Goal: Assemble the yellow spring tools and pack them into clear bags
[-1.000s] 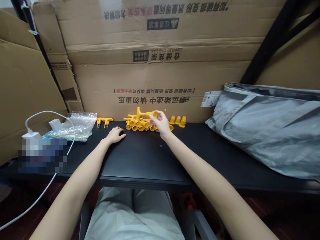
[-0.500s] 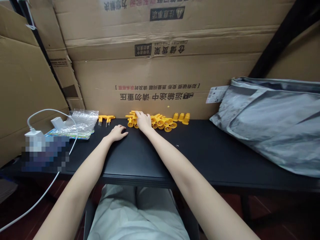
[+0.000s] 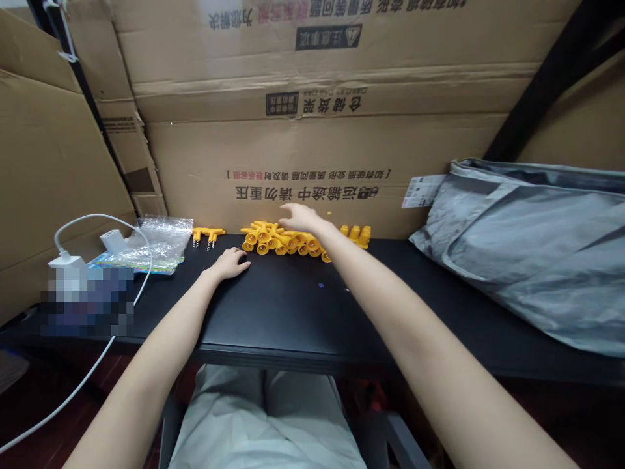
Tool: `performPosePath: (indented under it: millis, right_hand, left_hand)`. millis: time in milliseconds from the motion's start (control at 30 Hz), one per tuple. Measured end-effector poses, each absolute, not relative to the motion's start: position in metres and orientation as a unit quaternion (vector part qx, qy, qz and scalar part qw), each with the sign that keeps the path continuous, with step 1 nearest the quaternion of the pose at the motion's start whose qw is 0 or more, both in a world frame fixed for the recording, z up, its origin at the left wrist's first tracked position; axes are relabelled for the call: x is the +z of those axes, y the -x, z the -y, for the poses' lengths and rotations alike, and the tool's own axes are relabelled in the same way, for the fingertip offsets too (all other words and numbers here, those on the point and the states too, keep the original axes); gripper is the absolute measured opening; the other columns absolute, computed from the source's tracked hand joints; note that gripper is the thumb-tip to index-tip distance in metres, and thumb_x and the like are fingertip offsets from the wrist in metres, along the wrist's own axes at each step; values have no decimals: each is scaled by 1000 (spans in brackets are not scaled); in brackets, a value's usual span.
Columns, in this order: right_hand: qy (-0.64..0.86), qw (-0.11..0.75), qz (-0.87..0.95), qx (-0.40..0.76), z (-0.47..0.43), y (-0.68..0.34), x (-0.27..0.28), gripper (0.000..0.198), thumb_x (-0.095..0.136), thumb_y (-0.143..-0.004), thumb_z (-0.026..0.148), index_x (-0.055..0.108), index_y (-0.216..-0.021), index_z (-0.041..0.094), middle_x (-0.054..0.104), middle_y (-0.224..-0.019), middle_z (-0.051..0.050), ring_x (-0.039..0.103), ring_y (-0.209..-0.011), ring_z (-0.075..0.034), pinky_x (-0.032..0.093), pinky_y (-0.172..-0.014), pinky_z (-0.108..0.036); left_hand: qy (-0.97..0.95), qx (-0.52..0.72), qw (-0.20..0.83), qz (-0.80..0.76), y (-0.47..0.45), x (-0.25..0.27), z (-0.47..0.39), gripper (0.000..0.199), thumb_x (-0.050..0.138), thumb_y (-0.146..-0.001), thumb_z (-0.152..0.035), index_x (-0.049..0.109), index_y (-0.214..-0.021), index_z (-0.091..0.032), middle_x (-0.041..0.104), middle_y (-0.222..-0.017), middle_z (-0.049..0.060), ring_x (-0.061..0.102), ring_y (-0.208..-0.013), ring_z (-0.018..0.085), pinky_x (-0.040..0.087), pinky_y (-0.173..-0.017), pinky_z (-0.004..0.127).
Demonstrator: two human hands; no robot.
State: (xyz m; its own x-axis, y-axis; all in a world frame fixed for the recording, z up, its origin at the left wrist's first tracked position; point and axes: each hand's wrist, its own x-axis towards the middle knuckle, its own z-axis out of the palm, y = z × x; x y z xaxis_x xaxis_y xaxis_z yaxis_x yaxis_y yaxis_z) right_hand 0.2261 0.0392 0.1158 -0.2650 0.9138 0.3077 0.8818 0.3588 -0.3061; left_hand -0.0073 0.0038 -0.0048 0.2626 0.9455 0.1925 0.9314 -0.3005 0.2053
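My left hand rests on the black tabletop with its fingers apart, holding nothing. Above the pile of yellow corkscrews hovers my right hand, fingers spread and nothing visible in them. Several corkscrews lie in the pile with bell-shaped ends toward me and T-handles toward the cardboard; my right hand and forearm cover part of it. To the left are yellow T-handled pieces with bare metal spirals. Right of the pile stand several yellow bell-shaped caps, partly behind my forearm.
Cardboard walls the table's back and left. Clear plastic packaging, a white charger with its cable and a blurred-out object are at left. A large grey bag fills the right side of the black table.
My right hand has lifted off the corkscrews and moved right and up, its fingers opening. More of the pile's left end shows. My left hand stays put.
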Motion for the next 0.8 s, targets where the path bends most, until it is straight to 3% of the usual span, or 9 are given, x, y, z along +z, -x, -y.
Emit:
performPosePath:
  millis: [133, 233, 400, 500, 667, 800]
  right_hand:
    - [626, 287, 725, -5, -57, -300, 124, 43, 48, -87, 19, 55, -127, 6, 56, -129, -21, 52, -118, -28, 37, -101, -46]
    - [698, 324, 638, -40, -67, -360, 102, 45, 52, -80, 16, 58, -125, 12, 56, -129, -18, 54, -117, -29, 42, -98, -43]
    - [751, 295, 591, -27, -73, -426, 40, 60, 60, -73, 21, 52, -132, 20, 42, -142, -18, 46, -124, -36, 42, -95, -55]
    - [756, 269, 596, 9, -73, -435, 12, 61, 60, -73, 25, 49, -134, 23, 37, -147, -15, 41, -129, -36, 40, -97, -54]
    - [758, 289, 584, 36, -69, -423, -7, 63, 55, -77, 27, 40, -138, 21, 48, -137, -16, 49, -121, -33, 42, -94, -50]
    - [745, 325, 582, -30, -58, -411, -9, 48, 48, -81, 27, 46, -128, 17, 56, -125, -19, 54, -113, -33, 38, -94, -52]
  left_hand:
    - [-796, 135, 25, -590, 6, -5, -3, 48, 47, -84, -46, 60, -120, -18, 57, -123, 13, 52, -116, 28, 41, -99, 38]
    - [-793, 141, 27, -592, 6, -6, -4, 46, 48, -83, -46, 60, -120, -19, 57, -123, 12, 51, -116, 28, 41, -99, 39]
    - [-795, 129, 18, -592, 5, -5, -4, 46, 47, -84, -46, 60, -119, -20, 58, -121, 11, 51, -115, 27, 41, -99, 38]
    - [-796, 113, 14, -594, 4, -3, -1, 48, 45, -85, -47, 59, -122, -19, 56, -122, 12, 51, -115, 27, 42, -98, 37]
    - [-797, 107, 17, -594, 3, -2, 0, 50, 44, -86, -47, 58, -123, -17, 55, -124, 13, 51, -115, 28, 42, -98, 38]
    - [-796, 124, 26, -592, 4, -2, 0, 45, 47, -84, -45, 60, -119, -20, 57, -122, 12, 52, -114, 28, 41, -98, 39]
